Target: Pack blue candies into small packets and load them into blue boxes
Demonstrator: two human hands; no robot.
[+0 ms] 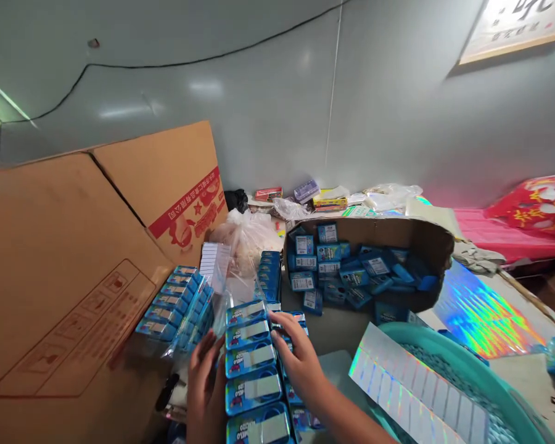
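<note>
A row of small blue packs (253, 367) with pale labels across them stands before me, running toward the bottom edge. Along its left side is my left hand (206, 376), fingers bent against the packs and partly hidden. My right hand (298, 354) grips the far right edge of the row with thumb and fingers curled. Clear plastic film (221, 308) shows at the far left corner of the row, near my left fingertips. More blue packs (303, 416) lie under and to the right of it, partly covered by my right forearm.
Left stand film-wrapped blue packs (166, 305) against a large cardboard box (65, 265). Behind are a plastic bag (245, 237) and another pack stack (269, 274). An open carton (420, 231) holds loose blue boxes. Right, a label sheet (411, 382) rests across a teal basin (499, 382) of small blue pieces.
</note>
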